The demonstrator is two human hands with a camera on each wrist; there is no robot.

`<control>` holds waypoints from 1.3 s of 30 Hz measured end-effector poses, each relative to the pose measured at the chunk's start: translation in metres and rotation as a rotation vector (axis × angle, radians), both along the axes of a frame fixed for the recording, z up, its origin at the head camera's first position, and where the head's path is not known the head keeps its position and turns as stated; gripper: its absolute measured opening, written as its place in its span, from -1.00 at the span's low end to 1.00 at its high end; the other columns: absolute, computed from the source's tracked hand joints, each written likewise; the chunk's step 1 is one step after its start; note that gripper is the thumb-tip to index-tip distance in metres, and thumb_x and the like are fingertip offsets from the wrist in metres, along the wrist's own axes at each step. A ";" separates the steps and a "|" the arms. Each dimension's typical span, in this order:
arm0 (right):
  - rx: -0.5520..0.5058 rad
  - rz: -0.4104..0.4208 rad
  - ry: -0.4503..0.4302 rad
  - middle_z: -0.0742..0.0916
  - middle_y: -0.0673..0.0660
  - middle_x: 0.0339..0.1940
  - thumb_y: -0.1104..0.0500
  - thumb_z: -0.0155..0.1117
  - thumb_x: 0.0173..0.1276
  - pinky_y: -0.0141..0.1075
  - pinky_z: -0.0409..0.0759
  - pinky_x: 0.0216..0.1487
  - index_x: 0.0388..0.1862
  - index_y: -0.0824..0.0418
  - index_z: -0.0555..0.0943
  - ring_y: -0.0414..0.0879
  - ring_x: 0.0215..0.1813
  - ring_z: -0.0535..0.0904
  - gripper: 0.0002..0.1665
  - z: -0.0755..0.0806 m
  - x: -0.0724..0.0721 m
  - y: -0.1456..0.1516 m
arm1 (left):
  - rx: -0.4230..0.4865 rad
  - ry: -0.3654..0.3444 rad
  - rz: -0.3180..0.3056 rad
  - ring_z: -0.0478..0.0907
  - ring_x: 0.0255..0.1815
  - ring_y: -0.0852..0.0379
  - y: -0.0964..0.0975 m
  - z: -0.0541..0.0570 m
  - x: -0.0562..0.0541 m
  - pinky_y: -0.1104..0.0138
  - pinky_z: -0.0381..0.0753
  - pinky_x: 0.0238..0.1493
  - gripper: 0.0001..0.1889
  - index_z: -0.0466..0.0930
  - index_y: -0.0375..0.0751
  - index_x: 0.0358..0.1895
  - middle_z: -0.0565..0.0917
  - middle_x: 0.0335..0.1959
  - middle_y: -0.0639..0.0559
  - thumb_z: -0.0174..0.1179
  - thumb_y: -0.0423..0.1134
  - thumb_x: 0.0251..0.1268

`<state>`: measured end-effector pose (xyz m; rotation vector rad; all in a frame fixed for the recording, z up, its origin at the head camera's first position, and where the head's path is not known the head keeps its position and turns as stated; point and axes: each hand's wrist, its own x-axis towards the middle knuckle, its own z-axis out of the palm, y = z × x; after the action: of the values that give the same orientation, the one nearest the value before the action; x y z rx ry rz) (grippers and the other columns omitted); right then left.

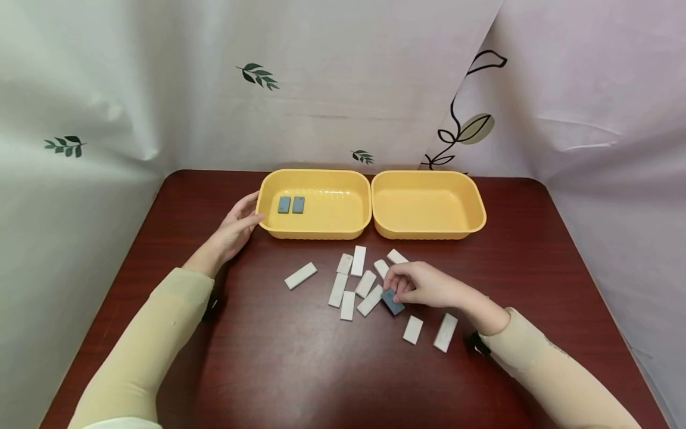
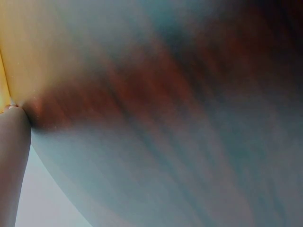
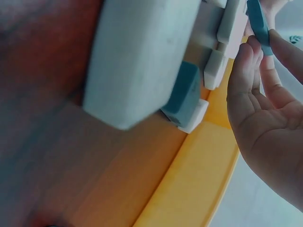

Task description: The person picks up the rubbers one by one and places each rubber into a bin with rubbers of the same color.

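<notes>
My right hand pinches a small blue-grey block over a group of loose white blocks. In the right wrist view, thumb and fingertips hold this block tilted up on edge. A second blue-grey block lies among the white ones there; in the head view it is hidden. My left hand holds the left end of the left yellow tub, thumb at the rim and fingers along the outer wall. Two blue-grey blocks lie side by side inside that tub.
The right yellow tub stands against the left one at the back of the dark red table. One white block lies apart at left; two more, including a longer one, lie below my right wrist. A pale curtain hangs behind.
</notes>
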<state>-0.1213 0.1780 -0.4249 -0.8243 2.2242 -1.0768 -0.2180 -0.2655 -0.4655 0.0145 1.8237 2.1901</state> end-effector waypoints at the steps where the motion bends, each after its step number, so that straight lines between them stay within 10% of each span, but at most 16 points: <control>1: -0.005 0.001 0.004 0.76 0.04 -0.35 0.47 0.40 0.36 -0.38 0.73 -0.20 -0.09 0.25 0.67 -0.30 -0.28 0.66 -0.77 0.000 -0.001 0.000 | 0.005 0.000 0.000 0.13 0.65 0.07 0.000 0.000 0.000 0.52 0.34 0.46 -0.28 0.04 -0.04 0.72 0.26 0.55 0.11 0.02 -0.46 0.62; 39: -0.081 -0.149 0.027 0.76 0.21 -0.21 0.42 0.42 0.40 -0.42 0.71 -0.10 0.02 0.36 0.67 -0.08 -0.14 0.68 -0.76 0.025 -0.032 -0.011 | -0.003 0.000 0.009 0.05 0.71 0.03 0.000 -0.001 0.000 0.49 0.29 0.54 -0.28 0.03 -0.04 0.72 0.22 0.60 0.07 0.03 -0.46 0.62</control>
<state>-0.1529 0.1667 -0.3994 -0.7191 2.3076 -1.2390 -0.2183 -0.2660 -0.4661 0.0052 1.8309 2.1930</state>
